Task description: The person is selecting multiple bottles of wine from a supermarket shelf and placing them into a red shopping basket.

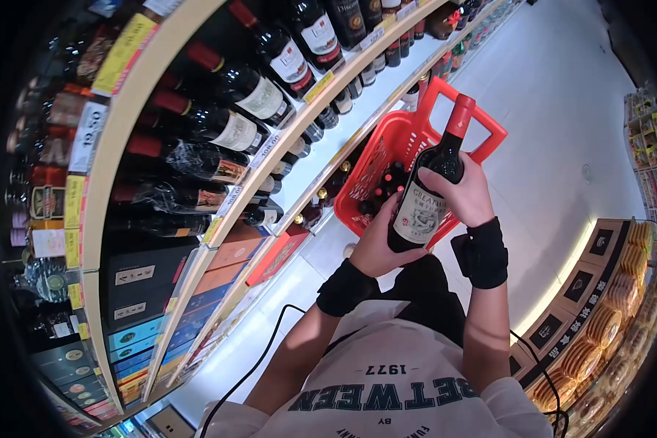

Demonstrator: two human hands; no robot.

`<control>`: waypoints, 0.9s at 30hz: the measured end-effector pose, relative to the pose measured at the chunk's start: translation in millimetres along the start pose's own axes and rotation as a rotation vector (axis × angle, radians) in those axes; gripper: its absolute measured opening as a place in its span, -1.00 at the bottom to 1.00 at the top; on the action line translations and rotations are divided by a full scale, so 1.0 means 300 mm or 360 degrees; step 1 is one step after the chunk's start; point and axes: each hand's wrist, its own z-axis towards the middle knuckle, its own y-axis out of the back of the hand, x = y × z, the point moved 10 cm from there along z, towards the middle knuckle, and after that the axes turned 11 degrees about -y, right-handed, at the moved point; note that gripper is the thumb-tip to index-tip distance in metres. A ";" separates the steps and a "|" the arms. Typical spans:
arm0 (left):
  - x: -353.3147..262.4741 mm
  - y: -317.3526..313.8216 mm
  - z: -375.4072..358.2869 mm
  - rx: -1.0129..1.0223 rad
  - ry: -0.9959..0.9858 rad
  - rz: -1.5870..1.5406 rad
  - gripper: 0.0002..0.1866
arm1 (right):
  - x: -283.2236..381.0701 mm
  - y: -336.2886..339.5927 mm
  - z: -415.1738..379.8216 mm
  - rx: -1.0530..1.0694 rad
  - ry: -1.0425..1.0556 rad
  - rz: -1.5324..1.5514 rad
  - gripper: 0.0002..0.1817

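A dark wine bottle [420, 213] with a red capsule and a pale label is held in front of me, its neck tilted up and to the right. My left hand [382, 244] cups the bottle around its base. Around the shoulder, my right hand [469, 191] grips it with the thumb laid across the front. Behind and below the bottle stands a red shopping basket [359, 182], its handle raised. Several dark bottles with red caps [387, 188] are inside it, partly hidden by the wine bottle and my hands.
Wine shelves [270, 150] with several bottles and price tags curve along my left. Lower down are boxed goods [142, 281]. A display of packaged food [598, 321] stands at the right. White floor [555, 109] runs between them. A black cable [252, 372] hangs beside my body.
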 end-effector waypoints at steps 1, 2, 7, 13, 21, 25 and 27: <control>-0.058 0.000 0.002 0.0044 0.0017 0.0040 0.26 | 0.048 0.015 -0.028 -0.0051 0.0032 -0.0049 -0.48; -0.125 0.000 0.004 0.0086 0.0034 0.0081 0.28 | 0.118 0.019 -0.068 -0.0046 0.0071 -0.0012 -0.44; -0.227 0.020 -0.009 0.0063 -0.0019 0.0193 0.29 | 0.193 0.032 -0.145 -0.0109 0.0078 0.0045 -0.37; -0.326 0.090 -0.026 0.0028 -0.0512 -0.0163 0.09 | 0.252 -0.013 -0.203 0.0050 0.0103 0.0247 -0.27; -0.373 0.111 -0.012 0.0155 -0.0354 -0.0617 -0.02 | 0.325 -0.093 -0.225 0.0666 0.0383 0.0767 -0.26; -0.355 0.110 0.004 0.0258 -0.0277 -0.0668 0.05 | 0.390 -0.105 -0.245 0.0802 0.0460 0.0798 -0.17; -0.345 0.082 0.000 0.0375 -0.0187 -0.0918 0.03 | 0.413 -0.084 -0.251 0.0824 0.0435 0.0890 -0.18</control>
